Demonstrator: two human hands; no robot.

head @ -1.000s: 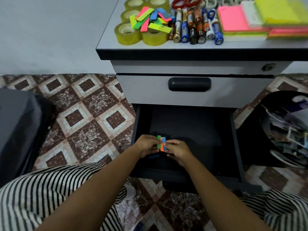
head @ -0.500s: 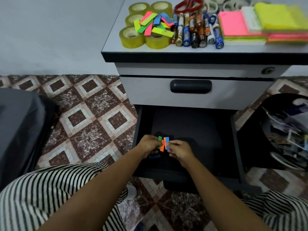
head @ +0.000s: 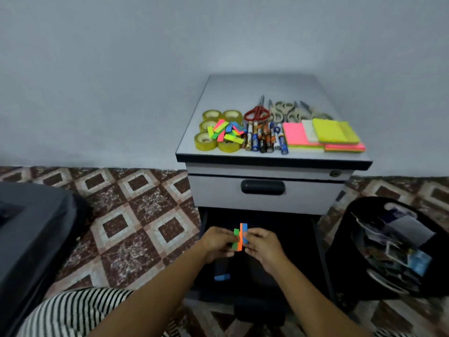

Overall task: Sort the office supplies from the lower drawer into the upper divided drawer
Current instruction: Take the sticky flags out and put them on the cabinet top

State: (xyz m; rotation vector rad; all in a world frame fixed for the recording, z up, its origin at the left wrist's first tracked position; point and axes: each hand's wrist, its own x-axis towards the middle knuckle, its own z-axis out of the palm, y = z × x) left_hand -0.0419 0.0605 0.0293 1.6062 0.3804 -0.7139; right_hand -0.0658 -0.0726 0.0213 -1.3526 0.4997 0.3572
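Observation:
My left hand [head: 217, 242] and my right hand [head: 262, 244] together pinch a small bundle of coloured sticky-flag strips [head: 240, 237], green, orange and blue, held upright above the open black lower drawer [head: 301, 254]. One blue strip [head: 221, 277] lies on the drawer floor below my left hand. The grey upper drawer [head: 264, 193] with its black handle is closed. On the cabinet top [head: 267, 91] lie tape rolls [head: 206, 141], more coloured strips [head: 227, 132], batteries [head: 263, 139], scissors [head: 257, 110] and sticky-note pads [head: 325, 136].
A black bin [head: 393, 249] full of papers stands right of the cabinet. A dark bag or seat [head: 31, 229] fills the left side. Patterned tile floor [head: 136, 215] lies between them. My striped clothing [head: 73, 312] shows at the bottom.
My head has tilted up, so the whole cabinet top and wall now show. Both hands have lifted the strip bundle slightly, uncovering a blue strip on the drawer floor.

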